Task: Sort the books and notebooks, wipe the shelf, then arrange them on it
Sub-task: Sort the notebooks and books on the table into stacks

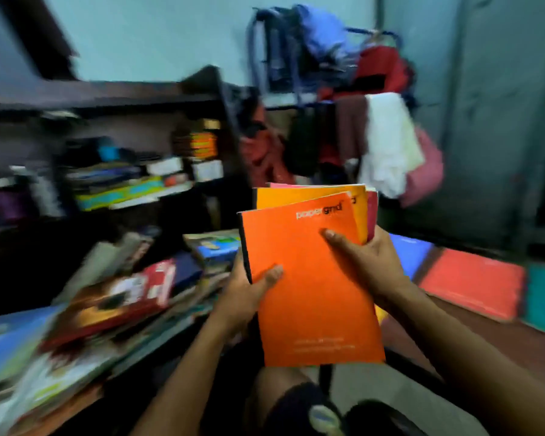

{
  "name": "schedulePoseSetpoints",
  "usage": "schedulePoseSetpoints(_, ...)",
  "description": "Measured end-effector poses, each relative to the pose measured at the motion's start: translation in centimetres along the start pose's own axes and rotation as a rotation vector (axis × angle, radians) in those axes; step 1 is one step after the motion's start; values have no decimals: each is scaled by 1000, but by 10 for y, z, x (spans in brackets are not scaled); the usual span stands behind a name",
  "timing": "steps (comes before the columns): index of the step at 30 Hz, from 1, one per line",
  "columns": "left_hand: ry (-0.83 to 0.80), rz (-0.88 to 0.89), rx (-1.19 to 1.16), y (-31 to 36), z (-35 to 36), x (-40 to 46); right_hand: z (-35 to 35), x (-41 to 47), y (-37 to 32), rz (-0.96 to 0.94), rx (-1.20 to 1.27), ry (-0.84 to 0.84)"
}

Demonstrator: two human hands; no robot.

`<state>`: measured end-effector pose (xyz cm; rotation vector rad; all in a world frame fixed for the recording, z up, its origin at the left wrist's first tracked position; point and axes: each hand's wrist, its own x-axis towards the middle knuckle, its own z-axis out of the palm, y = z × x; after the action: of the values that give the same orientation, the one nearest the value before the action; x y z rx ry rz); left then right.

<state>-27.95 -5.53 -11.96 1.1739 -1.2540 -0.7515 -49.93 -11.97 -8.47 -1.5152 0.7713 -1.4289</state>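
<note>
Sorting was under way, I'd say: both hands held a fanned stack of notebooks up before the shelf. Left hand gripped the spine edge, thumb on the cover; right hand pinched the far edge, fingers curled. Next they'd need squaring and laying with the sorted ones.
</note>
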Motion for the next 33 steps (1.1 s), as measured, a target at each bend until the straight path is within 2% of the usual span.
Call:
schedulePoseSetpoints(2,-103,-74,-6,-36,67,11,-61,-9,20,153,-92,121)
schedulePoseSetpoints(6,-395,-226,142,-69,168,17,-162,-42,62,417,-109,358)
schedulePoseSetpoints(9,-634,-289,217,-74,217,16,-218,-69,86,508,-45,494)
schedulePoseSetpoints(12,-624,-308,309,-73,246,19,-246,-76,115,541,30,626)
schedulePoseSetpoints(15,-595,-318,450,-80,264,21,-253,-75,145,603,81,672)
schedulePoseSetpoints(17,-601,-274,595,-87,269,20,-252,-73,159,659,57,637)
schedulePoseSetpoints(20,-635,-243,767,-93,269,20,-254,-69,162,687,27,471)
schedulePoseSetpoints(27,-514,-178,869,-82,288,26,-255,-72,151,734,7,378)
schedulePoseSetpoints(29,-494,-172,816,-77,289,29,-260,-71,140,762,-132,300)
schedulePoseSetpoints(33,-406,-155,553,-67,290,27,-284,-74,107,738,-653,100)
